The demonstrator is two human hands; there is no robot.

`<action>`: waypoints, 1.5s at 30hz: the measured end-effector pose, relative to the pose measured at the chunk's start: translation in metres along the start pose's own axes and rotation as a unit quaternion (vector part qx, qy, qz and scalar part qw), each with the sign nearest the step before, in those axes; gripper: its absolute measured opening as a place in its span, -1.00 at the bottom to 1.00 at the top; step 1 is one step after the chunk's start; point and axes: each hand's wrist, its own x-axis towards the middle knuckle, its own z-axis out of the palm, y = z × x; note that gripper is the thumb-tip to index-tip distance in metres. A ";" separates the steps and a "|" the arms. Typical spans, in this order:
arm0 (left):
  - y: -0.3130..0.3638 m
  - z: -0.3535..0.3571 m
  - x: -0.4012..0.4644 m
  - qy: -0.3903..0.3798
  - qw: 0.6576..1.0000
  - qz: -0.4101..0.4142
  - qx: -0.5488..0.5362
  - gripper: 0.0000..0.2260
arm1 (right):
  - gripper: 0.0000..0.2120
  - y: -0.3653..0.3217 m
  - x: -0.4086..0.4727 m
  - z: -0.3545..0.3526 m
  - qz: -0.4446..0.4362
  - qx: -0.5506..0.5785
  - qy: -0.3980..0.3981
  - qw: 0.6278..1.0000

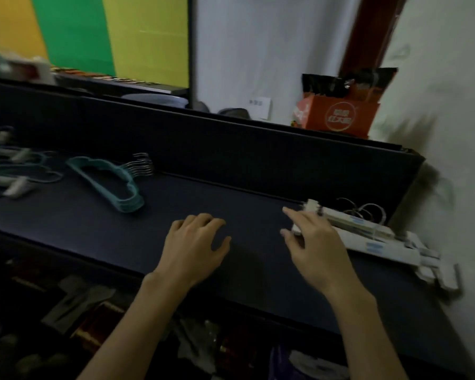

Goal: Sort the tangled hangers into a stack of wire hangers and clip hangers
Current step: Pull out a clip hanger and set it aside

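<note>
Bare dark table (244, 204) lay open between the teal wire hangers (107, 185) at left and the white clip hangers (368, 237) at right. A raised back panel (231, 149) closed off the far edge.

An orange box (340, 116) with a black bag (337, 83) is sitting behind the counter's (176, 215) far right corner. Yellow and green panels (93, 34) are showing beyond the far left edge.
</note>
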 end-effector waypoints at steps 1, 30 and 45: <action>-0.009 -0.006 -0.010 0.013 1.000 -0.015 -0.002 -0.62 | -0.56 -0.013 -0.004 0.008 -0.004 -0.007 -0.008 1.000; -0.413 -0.126 -0.297 0.104 0.910 -0.401 0.022 -0.60 | -0.48 -0.451 -0.004 0.265 -0.240 0.077 -0.226 0.941; -0.616 -0.145 -0.239 0.094 0.871 -0.480 0.052 -0.67 | -0.50 -0.619 0.117 0.426 -0.337 0.125 -0.302 0.883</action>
